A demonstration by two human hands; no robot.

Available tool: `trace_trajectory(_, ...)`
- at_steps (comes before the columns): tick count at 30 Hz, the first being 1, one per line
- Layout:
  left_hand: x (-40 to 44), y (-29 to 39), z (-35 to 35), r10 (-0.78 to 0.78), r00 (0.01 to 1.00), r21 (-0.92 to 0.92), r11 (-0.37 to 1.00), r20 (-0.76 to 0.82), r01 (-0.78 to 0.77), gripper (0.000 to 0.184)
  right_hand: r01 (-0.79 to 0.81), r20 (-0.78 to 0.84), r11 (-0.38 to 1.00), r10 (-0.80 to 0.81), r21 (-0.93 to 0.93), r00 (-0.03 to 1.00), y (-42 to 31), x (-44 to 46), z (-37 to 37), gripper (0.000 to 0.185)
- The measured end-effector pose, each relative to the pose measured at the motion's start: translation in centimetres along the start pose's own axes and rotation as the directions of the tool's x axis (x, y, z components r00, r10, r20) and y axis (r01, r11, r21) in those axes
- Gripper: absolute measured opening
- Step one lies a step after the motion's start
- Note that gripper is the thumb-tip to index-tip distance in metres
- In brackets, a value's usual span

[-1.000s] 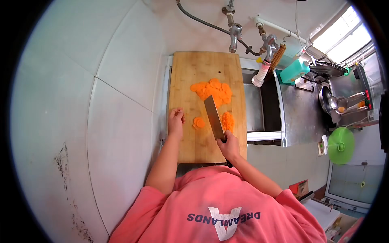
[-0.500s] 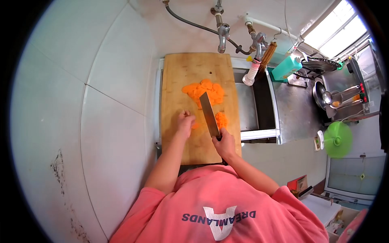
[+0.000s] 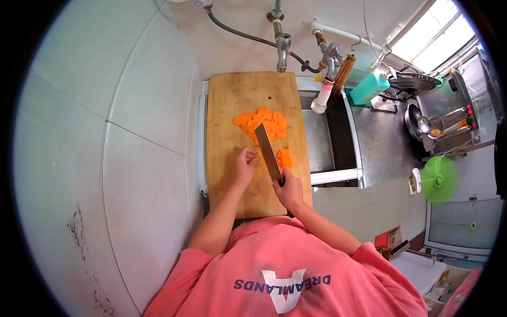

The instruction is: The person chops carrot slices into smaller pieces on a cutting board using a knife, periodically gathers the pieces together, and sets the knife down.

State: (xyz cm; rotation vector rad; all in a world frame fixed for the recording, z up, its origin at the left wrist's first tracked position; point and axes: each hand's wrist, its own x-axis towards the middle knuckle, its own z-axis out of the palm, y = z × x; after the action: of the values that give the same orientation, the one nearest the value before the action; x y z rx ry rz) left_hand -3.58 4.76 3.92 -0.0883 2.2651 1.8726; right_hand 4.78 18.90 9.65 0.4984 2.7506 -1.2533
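Note:
My right hand is closed round the handle of a cleaver, its broad blade pointing up and away over the wooden cutting board. To the right of the blade lies a small heap of finely cut carrot. A pile of round carrot slices spreads across the board beyond the blade tip. My left hand is at the board, left of the cleaver, with its fingers curled together. What those fingers hold, if anything, is hidden.
The board rests across a metal sink. Two taps hang from the wall behind it. On the steel counter at the right stand a teal bottle and a pan. A green fan is nearby, and a tiled wall borders the left.
An orange carrot piece that showed beside my left fingers is now out of sight. My left hand has turned slightly toward the blade. The view has shifted a little; the cleaver stays in my right hand.

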Motion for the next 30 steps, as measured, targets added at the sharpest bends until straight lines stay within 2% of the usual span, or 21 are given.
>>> trace_trajectory(2, -0.1, 0.0, -0.2, 0.078, 0.997, 0.133, 0.988, -0.014, -0.076, 0.018, 0.001, 0.004, 1.000, -0.001, -0.015, 1.000, 0.2, 0.0, 0.2, 0.019)
trace_trajectory(5, 0.3, -1.6, -0.4, 0.109, 0.994, 0.198, 0.974, 0.013, -0.109, 0.020, -0.005, 0.016, 1.000, 0.006, -0.011, 1.000, 0.3, 0.0, 0.4, 0.019)
trace_trajectory(9, 0.1, -2.0, -0.8, 0.089, 0.996, 0.167, 0.982, 0.022, -0.091, 0.019, -0.004, 0.014, 1.000, 0.005, -0.022, 1.000, 0.3, -0.2, 0.3, 0.018)
trace_trajectory(12, 0.1, -2.4, -1.9, 0.136, 0.990, 0.206, 0.971, -0.040, -0.125, 0.020, 0.013, 0.006, 1.000, -0.013, -0.012, 1.000, 0.5, -0.1, 0.4, 0.018)
trace_trajectory(14, -0.5, -0.4, -3.4, 0.068, 0.997, 0.319, 0.946, -0.034, -0.053, 0.027, 0.012, 0.011, 1.000, -0.012, -0.026, 1.000, 0.6, -0.2, 0.5, 0.018)
trace_trajectory(15, -0.5, -0.3, -3.9, 0.063, 0.997, 0.319, 0.946, -0.037, -0.048, 0.027, 0.012, 0.016, 1.000, -0.011, -0.027, 1.000, 0.7, -0.2, 0.6, 0.018)
trace_trajectory(17, -0.7, -0.1, -4.7, 0.014, 1.000, 0.480, 0.877, 0.011, -0.018, 0.038, 0.027, 0.026, 0.999, -0.026, -0.035, 0.999, 0.8, -0.1, 0.9, 0.017)
trace_trajectory(18, -1.0, 0.6, -4.7, 0.012, 1.000, 0.482, 0.876, 0.006, -0.013, 0.038, 0.029, 0.032, 0.999, -0.028, -0.033, 0.999, 0.9, -0.1, 1.1, 0.017)
trace_trajectory(20, -1.5, 2.2, -3.9, -0.111, 0.994, 0.631, 0.770, -0.018, 0.098, 0.046, 0.062, 0.032, 0.995, -0.060, -0.074, 0.998, 1.2, 0.1, 1.5, 0.016)
trace_trajectory(21, -1.6, 1.8, -3.5, -0.108, 0.994, 0.634, 0.768, -0.016, 0.093, 0.046, 0.062, 0.028, 0.996, -0.060, -0.070, 0.998, 1.1, 0.2, 1.7, 0.016)
trace_trajectory(23, -2.2, 0.2, -2.5, 0.007, 0.996, 0.736, 0.674, -0.088, 0.060, 0.052, 0.037, 0.061, 0.996, -0.032, -0.086, 0.998, 1.0, 0.4, 1.9, 0.019)
trace_trajectory(27, -2.5, -0.6, -2.0, -0.043, 0.994, 0.668, 0.738, -0.099, 0.098, 0.052, 0.089, 0.058, 0.989, -0.083, -0.120, 0.995, 1.0, 0.7, 2.6, 0.019)
trace_trajectory(29, -2.6, -0.6, -1.7, 0.036, 0.978, 0.644, 0.757, -0.204, 0.107, 0.045, 0.103, 0.057, 0.986, -0.096, -0.132, 0.994, 1.1, 0.7, 2.8, 0.018)
trace_trajectory(30, -2.7, -0.5, -1.6, 0.034, 0.978, 0.643, 0.758, -0.204, 0.108, 0.045, 0.102, 0.058, 0.986, -0.095, -0.133, 0.994, 1.1, 0.7, 2.8, 0.018)
